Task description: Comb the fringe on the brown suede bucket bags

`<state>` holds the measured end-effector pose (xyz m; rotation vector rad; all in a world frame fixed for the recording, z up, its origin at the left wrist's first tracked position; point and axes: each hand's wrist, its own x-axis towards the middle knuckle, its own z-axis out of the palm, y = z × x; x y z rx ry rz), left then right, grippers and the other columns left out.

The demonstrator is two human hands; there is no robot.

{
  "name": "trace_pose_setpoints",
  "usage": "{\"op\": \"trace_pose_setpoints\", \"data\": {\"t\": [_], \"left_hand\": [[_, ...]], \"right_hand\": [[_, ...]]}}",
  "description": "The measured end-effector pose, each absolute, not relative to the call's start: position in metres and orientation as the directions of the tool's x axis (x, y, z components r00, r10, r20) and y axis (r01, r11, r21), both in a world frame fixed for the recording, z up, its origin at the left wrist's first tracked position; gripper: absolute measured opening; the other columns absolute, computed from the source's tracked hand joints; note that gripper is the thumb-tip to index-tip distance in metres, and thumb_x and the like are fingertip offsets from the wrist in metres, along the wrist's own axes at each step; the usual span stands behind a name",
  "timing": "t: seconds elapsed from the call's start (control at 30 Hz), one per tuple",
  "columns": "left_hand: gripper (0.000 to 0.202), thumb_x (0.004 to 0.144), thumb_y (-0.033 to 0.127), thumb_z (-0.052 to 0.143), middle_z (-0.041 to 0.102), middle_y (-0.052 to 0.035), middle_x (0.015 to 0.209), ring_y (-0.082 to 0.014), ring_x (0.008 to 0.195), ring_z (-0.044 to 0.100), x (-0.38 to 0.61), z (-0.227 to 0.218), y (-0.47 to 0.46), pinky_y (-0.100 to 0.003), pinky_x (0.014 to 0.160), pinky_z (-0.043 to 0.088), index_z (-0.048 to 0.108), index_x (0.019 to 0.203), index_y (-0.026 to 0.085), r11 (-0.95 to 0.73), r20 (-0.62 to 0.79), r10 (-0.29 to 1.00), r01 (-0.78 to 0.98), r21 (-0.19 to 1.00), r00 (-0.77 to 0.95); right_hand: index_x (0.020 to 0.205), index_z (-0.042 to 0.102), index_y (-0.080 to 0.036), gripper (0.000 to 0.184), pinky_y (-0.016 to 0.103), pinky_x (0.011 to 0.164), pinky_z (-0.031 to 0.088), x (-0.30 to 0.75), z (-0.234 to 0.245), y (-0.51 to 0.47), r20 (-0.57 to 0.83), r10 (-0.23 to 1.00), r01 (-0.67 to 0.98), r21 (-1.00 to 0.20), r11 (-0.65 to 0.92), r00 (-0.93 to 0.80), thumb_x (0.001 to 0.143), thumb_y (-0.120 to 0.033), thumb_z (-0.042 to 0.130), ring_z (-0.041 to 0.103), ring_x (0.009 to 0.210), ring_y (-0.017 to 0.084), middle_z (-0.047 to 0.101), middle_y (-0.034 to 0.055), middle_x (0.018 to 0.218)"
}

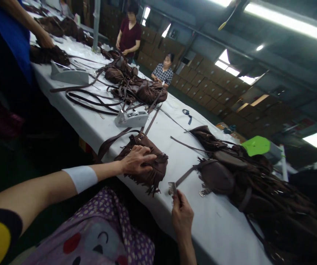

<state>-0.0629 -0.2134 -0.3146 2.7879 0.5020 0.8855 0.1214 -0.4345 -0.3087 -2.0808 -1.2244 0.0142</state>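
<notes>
My left hand (138, 160) lies with fingers spread on top of a dark brown fringed bag (158, 167), which rests at the near edge of the white-covered table. The bag's strap (110, 144) loops out to the left, and its fringe hangs toward the table edge. Pinched in my right hand (182, 212) is a small comb-like metal tool (172, 187), upright and apart from the bag. Its exact kind is hard to make out.
Tape dispensers (133, 119) (70, 75) stand on the table (158, 129). A pile of brown bags (246, 176) lies right, another (136, 86) farther back. Beyond are a co-worker's hand (45, 39), two people, a metal post (96, 25) and stacked cartons (202, 81).
</notes>
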Motion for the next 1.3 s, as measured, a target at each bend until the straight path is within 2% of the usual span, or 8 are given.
{"op": "trace_pose_setpoints", "data": {"t": [0.13, 0.27, 0.4, 0.57, 0.77, 0.9, 1.1, 1.3], "left_hand": [[0.062, 0.068, 0.058, 0.07, 0.038, -0.0094, 0.145, -0.0363, 0.127, 0.033, -0.042, -0.319, -0.254, -0.06, 0.106, 0.015, 0.057, 0.123, 0.032, -0.997, 0.482, -0.023, -0.058, 0.059, 0.876], [0.013, 0.082, 0.032, 0.062, 0.051, -0.0056, 0.135, -0.0286, 0.128, 0.037, -0.038, -0.333, -0.261, -0.057, 0.11, 0.015, 0.066, 0.093, 0.027, -0.991, 0.45, -0.107, -0.13, 0.02, 0.887], [0.015, 0.088, 0.02, 0.051, 0.061, -0.0024, 0.121, -0.0197, 0.12, 0.046, -0.061, -0.341, -0.258, -0.047, 0.113, 0.019, 0.065, 0.089, 0.027, -0.964, 0.47, -0.179, -0.249, 0.09, 0.864], [0.014, 0.087, 0.032, 0.056, 0.061, -0.0071, 0.115, -0.0208, 0.106, 0.052, -0.087, -0.332, -0.268, -0.039, 0.1, 0.039, 0.068, 0.084, 0.025, -0.928, 0.514, -0.068, -0.243, 0.281, 0.855], [0.043, 0.097, 0.04, 0.031, 0.057, -0.0101, 0.122, -0.0218, 0.116, 0.048, -0.064, -0.312, -0.242, -0.038, 0.101, 0.038, 0.064, 0.116, 0.021, -0.771, 0.428, 0.443, 0.092, 0.63, 0.787], [0.045, 0.097, 0.044, 0.029, 0.051, -0.0076, 0.136, -0.0261, 0.128, 0.038, -0.039, -0.325, -0.218, -0.047, 0.107, 0.029, 0.062, 0.121, 0.026, -0.818, 0.28, 0.405, 0.208, 0.536, 0.871], [0.042, 0.096, 0.045, 0.033, 0.045, -0.0039, 0.142, -0.0274, 0.132, 0.031, -0.039, -0.338, -0.217, -0.048, 0.108, 0.024, 0.059, 0.125, 0.031, -0.868, 0.286, 0.356, 0.201, 0.455, 0.89], [0.04, 0.095, 0.045, 0.037, 0.045, -0.004, 0.142, -0.0287, 0.13, 0.032, -0.037, -0.338, -0.22, -0.048, 0.107, 0.024, 0.059, 0.126, 0.031, -0.902, 0.314, 0.344, 0.219, 0.371, 0.885]], "right_hand": [[0.112, 0.064, -0.015, 0.042, 0.035, 0.08, 0.049, 0.125, -0.312, -0.431, 0.297, 0.737, 0.711, -0.617, -0.337, 0.607, 0.088, -0.042, 0.043, 0.065, 0.091, 0.024, 0.07, 0.0127, 0.103], [0.111, 0.064, -0.015, 0.041, 0.034, 0.081, 0.049, 0.113, -0.314, -0.421, 0.286, 0.768, 0.718, -0.628, -0.301, 0.573, 0.089, -0.041, 0.041, 0.065, 0.092, 0.024, 0.07, 0.013, 0.104], [0.11, 0.064, -0.017, 0.035, 0.031, 0.081, 0.048, 0.1, -0.31, -0.401, 0.303, 0.825, 0.732, -0.656, -0.184, 0.478, 0.092, -0.036, 0.041, 0.064, 0.091, 0.02, 0.069, 0.0102, 0.101], [0.108, 0.065, -0.019, 0.033, 0.026, 0.074, 0.043, 0.084, -0.314, -0.373, 0.322, 0.896, 0.883, -0.448, -0.14, 0.306, 0.093, -0.021, 0.036, 0.058, 0.08, 0.017, 0.064, 0.0058, 0.086], [0.11, 0.066, -0.022, 0.036, 0.023, 0.064, 0.037, 0.076, -0.327, -0.378, 0.274, 0.94, 0.938, -0.33, -0.107, 0.203, 0.089, -0.013, 0.038, 0.052, 0.071, 0.015, 0.056, 0.002, 0.074], [0.109, 0.066, -0.019, 0.039, 0.024, 0.065, 0.039, 0.074, -0.338, -0.392, 0.28, 0.941, 0.891, -0.451, -0.045, 0.189, 0.086, -0.009, 0.036, 0.053, 0.073, 0.016, 0.057, 0.0034, 0.076], [0.108, 0.066, -0.02, 0.032, 0.024, 0.069, 0.042, 0.072, -0.351, -0.4, 0.28, 0.942, 0.793, -0.609, 0.024, 0.186, 0.092, -0.018, 0.037, 0.057, 0.078, 0.016, 0.062, 0.0041, 0.082], [0.107, 0.066, -0.023, 0.035, 0.026, 0.071, 0.036, 0.063, -0.353, -0.406, 0.19, 0.981, 0.928, -0.37, 0.044, 0.029, 0.087, -0.008, 0.041, 0.053, 0.077, 0.016, 0.062, 0.003, 0.08]]}}
